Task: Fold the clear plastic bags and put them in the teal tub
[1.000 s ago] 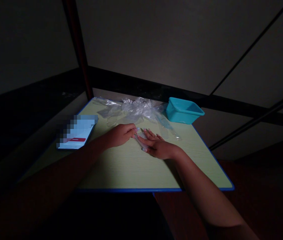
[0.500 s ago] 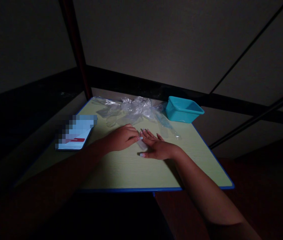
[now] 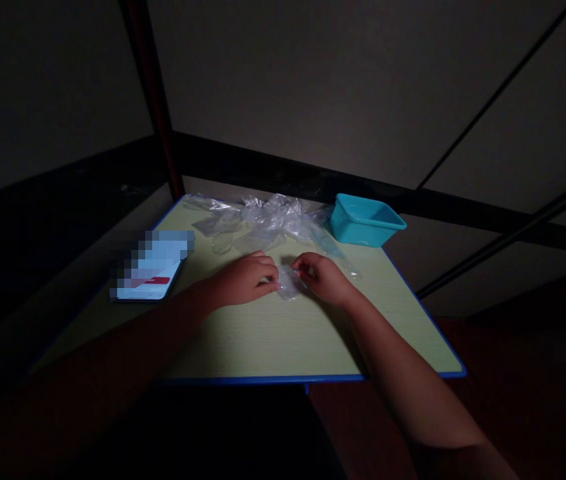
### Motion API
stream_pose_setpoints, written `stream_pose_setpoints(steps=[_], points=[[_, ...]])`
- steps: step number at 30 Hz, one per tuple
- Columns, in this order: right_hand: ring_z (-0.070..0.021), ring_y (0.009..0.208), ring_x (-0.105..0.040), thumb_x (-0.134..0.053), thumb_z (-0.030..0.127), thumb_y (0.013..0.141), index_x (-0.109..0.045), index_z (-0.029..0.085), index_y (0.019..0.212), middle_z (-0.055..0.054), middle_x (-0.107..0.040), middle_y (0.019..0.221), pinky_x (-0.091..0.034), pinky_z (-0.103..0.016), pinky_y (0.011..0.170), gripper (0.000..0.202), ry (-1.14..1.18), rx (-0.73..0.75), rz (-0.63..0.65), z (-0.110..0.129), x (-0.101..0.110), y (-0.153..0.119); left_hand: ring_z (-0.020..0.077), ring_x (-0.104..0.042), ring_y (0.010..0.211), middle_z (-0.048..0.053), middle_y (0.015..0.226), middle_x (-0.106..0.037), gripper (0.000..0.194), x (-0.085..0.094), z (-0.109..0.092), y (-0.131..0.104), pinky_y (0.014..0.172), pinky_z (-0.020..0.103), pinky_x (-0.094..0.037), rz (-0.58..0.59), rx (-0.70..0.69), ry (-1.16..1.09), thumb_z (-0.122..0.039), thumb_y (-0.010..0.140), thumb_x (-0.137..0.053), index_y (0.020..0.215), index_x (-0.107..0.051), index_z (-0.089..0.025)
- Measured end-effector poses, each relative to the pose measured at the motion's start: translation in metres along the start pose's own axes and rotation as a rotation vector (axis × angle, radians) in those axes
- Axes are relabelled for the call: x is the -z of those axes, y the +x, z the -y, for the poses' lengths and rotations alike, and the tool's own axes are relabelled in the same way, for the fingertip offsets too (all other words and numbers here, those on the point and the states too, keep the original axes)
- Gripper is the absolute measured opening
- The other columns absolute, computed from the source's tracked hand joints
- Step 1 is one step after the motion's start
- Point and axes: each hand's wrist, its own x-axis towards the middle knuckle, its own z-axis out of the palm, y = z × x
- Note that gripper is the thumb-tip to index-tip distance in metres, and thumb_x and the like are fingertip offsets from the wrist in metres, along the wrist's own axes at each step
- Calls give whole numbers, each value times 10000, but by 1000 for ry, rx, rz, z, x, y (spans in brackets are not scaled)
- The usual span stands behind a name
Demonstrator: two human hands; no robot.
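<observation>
A small folded piece of clear plastic, like a plastic bag [image 3: 289, 284], lies on the pale table between my hands. My left hand [image 3: 249, 279] pinches its left edge between thumb and fingers. On the other side, my right hand [image 3: 321, 277] has its fingers curled and pressed together at the right edge of the plastic. Behind my hands spreads a heap of crumpled clear plastic bags [image 3: 275, 217], apart from the piece I hold.
A turquoise plastic basket [image 3: 365, 227] stands at the table's back right corner. On the left a phone [image 3: 155, 267] with a lit screen lies tilted. The table [image 3: 263, 347] has a blue edge; a wall rises behind it.
My right hand has gone from lying flat with fingers spread over the plastic to pinching its right edge. More of the plastic shows now. My left hand has barely moved.
</observation>
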Motion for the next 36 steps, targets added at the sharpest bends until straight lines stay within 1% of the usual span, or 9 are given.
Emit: stream_pose_setpoints(steps=[5,10,15,17,20,22,24,29,36], points=[[-131,697,-523,-600,50,696,-629,145,805,-32,-580,798,-397,-242,660,148,17,35,133,4,-6,-1,193,-514,880,42,836,-587,127,-7,0,0,813,302,-398,-51,38,35,-284,865,-551,837,-615,-179],[-130,690,-522,-601,74,720,-626,141,804,-32,-586,790,-397,-242,656,110,57,31,148,5,-7,0,239,-464,962,70,943,-547,191,-10,-5,1,814,346,-402,-107,202,177,-365,810,-606,876,-594,-187],[-136,691,-513,-560,95,756,-620,146,771,-28,-596,756,-390,-260,665,81,96,17,128,6,-8,1,260,-434,1002,80,1007,-511,293,-13,-11,1,843,385,-388,-74,275,267,-459,799,-605,931,-581,-198],[-130,678,-506,-553,154,790,-621,158,815,-17,-598,760,-396,-261,653,72,222,-29,78,8,-8,2,264,-430,1010,78,1012,-507,308,-14,-11,1,840,387,-385,-58,278,278,-464,795,-609,954,-571,-203],[-131,691,-540,-577,288,814,-610,181,885,-4,-596,764,-444,-280,680,133,615,-146,-28,10,-6,4,265,-428,1015,74,1019,-505,332,-15,-11,1,833,384,-383,-46,288,277,-463,773,-635,968,-559,-205],[-143,739,-580,-628,349,783,-600,200,907,-1,-598,777,-484,-315,731,196,918,-248,-42,11,-4,4,262,-429,1018,71,1025,-505,350,-15,-9,1,840,378,-380,-45,298,271,-469,757,-651,968,-552,-208],[-154,761,-600,-676,349,739,-588,213,891,4,-595,777,-515,-349,741,222,1117,-343,-7,11,-3,4,259,-427,1021,68,1026,-506,370,-16,-8,1,853,376,-375,-45,305,267,-487,743,-662,963,-548,-212],[-126,669,-591,-685,264,712,-548,199,784,23,-569,726,-537,-318,672,168,1191,-461,57,7,-12,7,282,-412,1042,91,1047,-505,450,-17,-7,1,874,396,-366,-49,302,267,-533,714,-672,987,-546,-198],[-123,744,-608,-643,185,694,-522,205,788,36,-582,781,-512,-288,734,155,1232,-509,-90,3,-21,17,292,-406,1048,90,1041,-508,461,-16,-8,2,882,409,-355,-45,341,263,-539,688,-690,976,-552,-206]])
